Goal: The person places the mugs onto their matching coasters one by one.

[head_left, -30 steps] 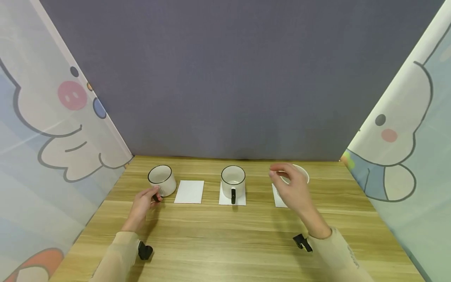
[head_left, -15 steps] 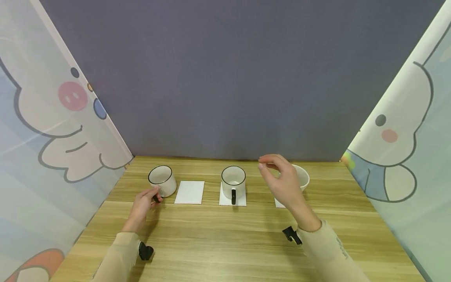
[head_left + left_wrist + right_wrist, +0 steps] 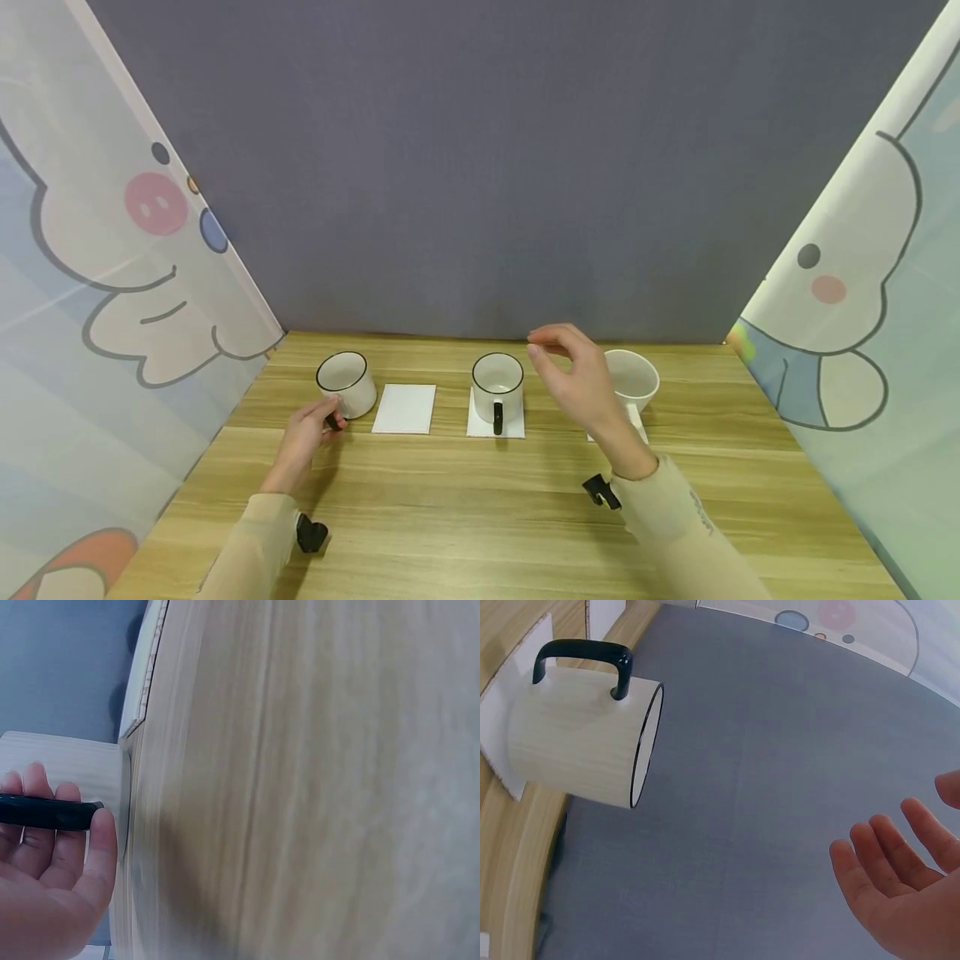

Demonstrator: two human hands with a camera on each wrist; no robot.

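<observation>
My left hand holds the black handle of a white mug with a dark rim, at the left of the table. In the left wrist view its fingers lie behind the handle and the thumb at its end. A bare white square coaster lies just right of that mug. In the middle, a second black-handled mug stands upright on a coaster. My right hand hovers in the air right of it, fingers loosely bent, holding nothing; the right wrist view shows the hand apart from the mug.
An all-white cup with a white handle stands at the right on a coaster, partly hidden by the right arm. A grey panel borders the wooden table at the back. Printed cartoon sheets flank both sides.
My right hand has moved left from over the white cup towards the middle mug, uncovering the cup and its handle. The left hand keeps its hold and the mugs have not moved.
</observation>
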